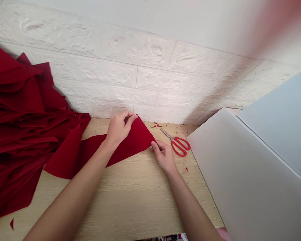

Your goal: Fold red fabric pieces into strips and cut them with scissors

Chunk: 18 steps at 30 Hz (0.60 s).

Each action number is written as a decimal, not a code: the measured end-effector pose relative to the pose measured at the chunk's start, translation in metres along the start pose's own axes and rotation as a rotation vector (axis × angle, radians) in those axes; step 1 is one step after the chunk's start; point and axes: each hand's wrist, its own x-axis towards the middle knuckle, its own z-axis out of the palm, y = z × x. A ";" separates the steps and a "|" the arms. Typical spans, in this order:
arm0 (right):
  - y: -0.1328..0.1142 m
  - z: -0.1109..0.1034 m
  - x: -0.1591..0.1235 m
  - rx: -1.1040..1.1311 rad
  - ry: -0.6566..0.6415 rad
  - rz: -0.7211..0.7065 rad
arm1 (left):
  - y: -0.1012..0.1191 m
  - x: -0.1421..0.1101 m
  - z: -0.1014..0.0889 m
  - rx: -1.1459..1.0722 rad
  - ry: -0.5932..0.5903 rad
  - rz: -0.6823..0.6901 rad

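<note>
A sheet of dark red felt (132, 142) lies on the light wood tabletop (130, 197), folded into a pointed shape. My left hand (119, 129) pinches its upper edge near the top corner. My right hand (164, 156) holds the felt's right corner between thumb and fingers. Red-handled scissors (178, 144) lie shut just right of my right hand, not touching it. The felt runs left under my left forearm towards a large heap of red felt (20, 113).
A white brick-textured wall (115, 70) stands along the table's far edge. Small red felt scraps (163, 126) are scattered near the scissors. Large white boards (248, 174) lean in on the right, covering the table's right side. A blurred reddish shape crosses the top right corner.
</note>
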 end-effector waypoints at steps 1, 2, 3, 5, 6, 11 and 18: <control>0.000 0.000 0.000 0.001 -0.009 0.003 | 0.000 0.000 0.000 0.001 0.002 0.004; 0.001 -0.001 -0.001 0.004 -0.018 0.006 | 0.000 0.000 0.000 0.000 0.003 0.009; 0.002 -0.001 -0.001 0.008 -0.027 0.009 | 0.000 -0.001 0.000 -0.001 0.005 0.014; 0.003 -0.001 -0.002 0.012 -0.035 0.007 | 0.001 -0.002 0.001 -0.004 0.010 0.033; 0.003 -0.001 -0.002 0.010 -0.035 0.002 | 0.001 -0.003 0.002 -0.010 0.012 0.047; 0.005 -0.001 -0.004 -0.017 -0.044 -0.040 | 0.001 -0.005 0.005 -0.071 0.016 0.092; 0.001 -0.003 -0.005 -0.065 -0.027 -0.082 | -0.001 -0.004 0.005 -0.105 0.001 0.004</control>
